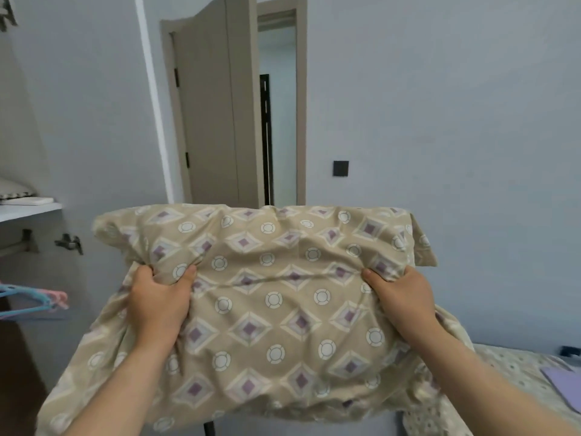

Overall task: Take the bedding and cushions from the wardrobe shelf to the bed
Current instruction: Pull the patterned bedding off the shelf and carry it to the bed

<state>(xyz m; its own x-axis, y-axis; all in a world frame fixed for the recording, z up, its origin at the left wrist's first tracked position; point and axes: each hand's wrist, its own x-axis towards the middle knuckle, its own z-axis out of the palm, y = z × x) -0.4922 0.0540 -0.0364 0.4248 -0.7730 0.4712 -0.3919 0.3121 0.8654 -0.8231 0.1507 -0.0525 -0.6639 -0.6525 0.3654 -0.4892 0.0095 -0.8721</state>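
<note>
I see the beige patterned pillow [267, 297] held up mid-frame, off any surface. My left hand [157, 305] and right hand [405, 300] each bunch a fistful of its cover, fingers clenched, the pillow's bulk between and below them. The bed [515, 369] sits lower right; the wardrobe shelf [30, 210] is at left.
</note>
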